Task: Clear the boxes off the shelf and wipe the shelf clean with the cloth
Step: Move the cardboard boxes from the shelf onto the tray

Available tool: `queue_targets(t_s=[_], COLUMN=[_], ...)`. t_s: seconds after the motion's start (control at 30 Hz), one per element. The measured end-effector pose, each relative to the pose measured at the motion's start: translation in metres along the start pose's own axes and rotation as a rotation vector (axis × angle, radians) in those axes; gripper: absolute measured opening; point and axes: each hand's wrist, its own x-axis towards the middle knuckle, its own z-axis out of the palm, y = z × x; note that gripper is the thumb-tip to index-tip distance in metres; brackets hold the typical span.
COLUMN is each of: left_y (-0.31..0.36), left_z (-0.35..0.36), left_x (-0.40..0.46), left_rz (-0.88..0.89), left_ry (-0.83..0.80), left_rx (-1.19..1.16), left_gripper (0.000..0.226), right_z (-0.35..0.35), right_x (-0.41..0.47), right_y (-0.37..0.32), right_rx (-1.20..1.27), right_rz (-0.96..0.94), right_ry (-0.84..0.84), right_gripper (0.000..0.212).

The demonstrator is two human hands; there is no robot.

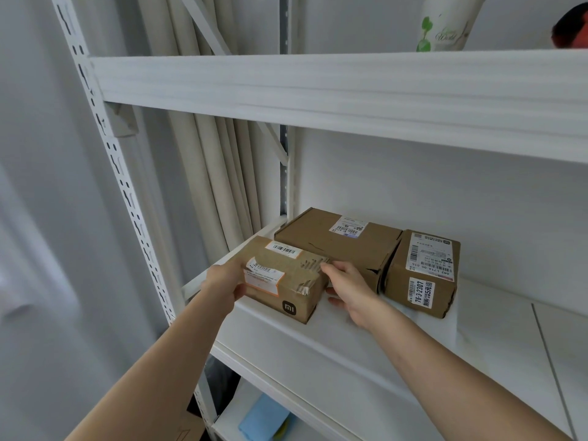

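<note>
While both hands are on the front box (280,278), the step in hand looks like lifting that first box off the shelf (366,354). The left hand (224,281) grips the box's left end, fingers curled round its lower edge. The right hand (346,289) is at the right end, thumb up on the top corner and fingers spread loosely down the side, more pressing than clasping.

To do it well, I would squeeze the box evenly between the two palms and raise it straight up a little before drawing it toward the body. It touches the large box (337,243) behind it, so dragging it could shift that one. The torn tape on its front suggests the flaps may be loose, so a hand underneath would be safer. The beam of the shelf above hangs low in front, so the lift should stay shallow.

By count, three cardboard boxes sit on this shelf: the front one in the hands, the large flat one behind, and a small box (423,273) standing just to its right. One blue cloth (264,420) lies on the shelf below, untouched. Wiping has not yet begun.
</note>
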Motion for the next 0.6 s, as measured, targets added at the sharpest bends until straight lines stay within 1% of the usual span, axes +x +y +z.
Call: queue_targets(t_s=[0.13, 0.2, 0.27, 0.3, 0.33, 0.4, 0.43, 0.6], left_y=[0.002, 0.005, 0.008, 0.009, 0.012, 0.016, 0.019, 0.026], left_z=[0.001, 0.002, 0.000, 0.001, 0.002, 0.007, 0.011, 0.048], left_x=[-0.003, -0.006, -0.012, -0.016, -0.020, -0.028, -0.035, -0.076], left_rz=[0.071, 0.119, 0.199, 0.236, 0.273, 0.349, 0.374, 0.468], left_ry=[0.187, 0.238, 0.251, 0.242, 0.231, 0.205, 0.177, 0.012], left_rx=[-0.007, -0.016, -0.027, -0.040, -0.057, -0.091, -0.104, -0.067], left_gripper=[0.040, 0.036, 0.025, 0.013, 0.008, 0.026, 0.030, 0.042], right_z=[-0.002, -0.005, -0.008, -0.010, -0.013, -0.020, -0.024, -0.047], right_x=[-0.003, -0.004, -0.005, -0.006, -0.007, -0.008, -0.010, -0.024], right_y=[-0.002, -0.004, -0.006, -0.008, -0.009, -0.013, -0.014, -0.019], right_rx=[-0.009, -0.023, -0.048, -0.064, -0.076, -0.084, -0.078, 0.021], right_rz=[0.004, 0.004, -0.002, -0.008, -0.016, -0.029, -0.032, -0.088], right_ry=[0.003, 0.005, 0.005, 0.003, 0.002, 0.001, 0.007, 0.056], right_gripper=[0.028, 0.033, 0.039, 0.040, 0.041, 0.043, 0.043, 0.032])
